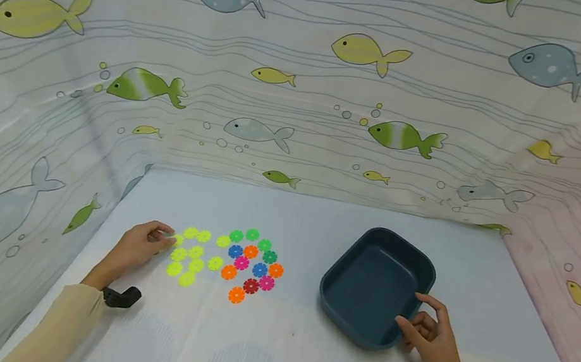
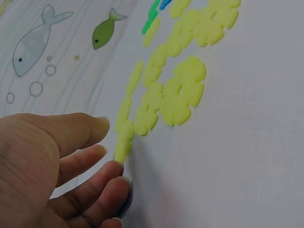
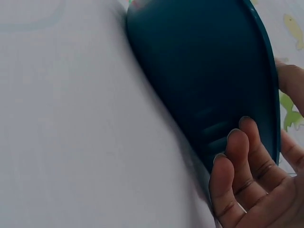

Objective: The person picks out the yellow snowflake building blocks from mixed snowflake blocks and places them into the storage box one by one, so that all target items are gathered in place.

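Observation:
My left hand (image 1: 140,244) is at the left edge of a group of yellow notched plastic discs (image 1: 179,254). In the left wrist view its fingertips are right at the nearest yellow disc (image 2: 124,141), with the thumb held apart from it. Over on the right, my right hand (image 1: 428,335) grips the near right side of a dark blue rectangular tub (image 1: 373,291). The right wrist view shows several fingertips (image 3: 237,142) pressed on the tub's outer wall (image 3: 199,71), and the tub looks tilted there.
Orange, blue, pink, red and green notched discs (image 1: 251,286) lie just right of the yellow ones, flat on the white tabletop (image 1: 289,360). Fish-printed curtains (image 1: 304,100) enclose the table at the back and both sides. A black wrist device (image 1: 121,297) sits on the left wrist.

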`<move>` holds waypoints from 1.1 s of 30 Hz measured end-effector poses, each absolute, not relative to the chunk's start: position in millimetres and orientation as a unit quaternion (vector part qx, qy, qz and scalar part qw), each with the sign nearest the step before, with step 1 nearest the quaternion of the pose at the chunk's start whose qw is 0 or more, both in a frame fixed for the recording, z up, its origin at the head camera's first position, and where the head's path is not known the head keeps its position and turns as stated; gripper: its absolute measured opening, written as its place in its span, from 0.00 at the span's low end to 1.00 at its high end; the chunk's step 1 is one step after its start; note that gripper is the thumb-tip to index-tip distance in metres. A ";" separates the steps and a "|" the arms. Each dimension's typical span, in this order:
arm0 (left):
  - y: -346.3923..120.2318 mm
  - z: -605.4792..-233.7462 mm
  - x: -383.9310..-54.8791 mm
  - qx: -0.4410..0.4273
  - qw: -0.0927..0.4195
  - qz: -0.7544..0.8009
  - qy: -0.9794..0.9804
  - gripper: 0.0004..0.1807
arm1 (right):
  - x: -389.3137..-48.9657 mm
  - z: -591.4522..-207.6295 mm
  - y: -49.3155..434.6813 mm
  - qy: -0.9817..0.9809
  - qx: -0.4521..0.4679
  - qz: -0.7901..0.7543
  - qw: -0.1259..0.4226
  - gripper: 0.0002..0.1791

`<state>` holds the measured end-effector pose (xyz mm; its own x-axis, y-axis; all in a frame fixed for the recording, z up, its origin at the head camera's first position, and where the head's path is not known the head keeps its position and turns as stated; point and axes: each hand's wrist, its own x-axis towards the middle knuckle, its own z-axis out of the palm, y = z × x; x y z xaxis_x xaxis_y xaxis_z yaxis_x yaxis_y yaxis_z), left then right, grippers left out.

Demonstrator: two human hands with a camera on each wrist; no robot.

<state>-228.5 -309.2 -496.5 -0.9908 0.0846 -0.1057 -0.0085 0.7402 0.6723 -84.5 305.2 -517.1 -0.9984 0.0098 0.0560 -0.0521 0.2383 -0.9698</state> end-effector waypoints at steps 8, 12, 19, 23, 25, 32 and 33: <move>-307.6 -496.2 -230.3 0.019 0.073 0.354 0.932 0.27 | -81.2 -512.0 301.8 -0.793 -0.016 0.609 0.013 0.37; -306.2 -493.9 -230.6 0.020 0.069 0.354 0.933 0.26 | -79.7 -507.7 302.5 -0.795 -0.035 0.606 -0.007 0.39; -305.1 -492.8 -231.9 0.030 0.080 0.345 0.935 0.28 | -79.0 -504.9 301.7 -0.798 -0.042 0.601 -0.015 0.40; -303.9 -493.4 -234.4 0.030 0.086 0.343 0.935 0.28 | -79.4 -502.9 301.4 -0.794 -0.047 0.606 -0.017 0.40; -303.2 -494.0 -235.7 0.026 0.088 0.341 0.935 0.27 | -79.7 -502.1 301.2 -0.793 -0.048 0.607 -0.017 0.40; -301.0 -494.8 -236.0 0.015 0.100 0.343 0.934 0.26 | -78.5 -501.1 300.0 -0.789 -0.055 0.612 -0.022 0.41; -300.9 -494.7 -235.9 0.015 0.102 0.344 0.933 0.26 | -78.1 -501.3 300.1 -0.790 -0.055 0.610 -0.023 0.41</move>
<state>-235.9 -300.9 -494.7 -0.9788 0.0990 -0.1794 -0.0413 0.7625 0.6457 -78.1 300.1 -501.3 -0.9928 0.0590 -0.1041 0.1157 0.2485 -0.9617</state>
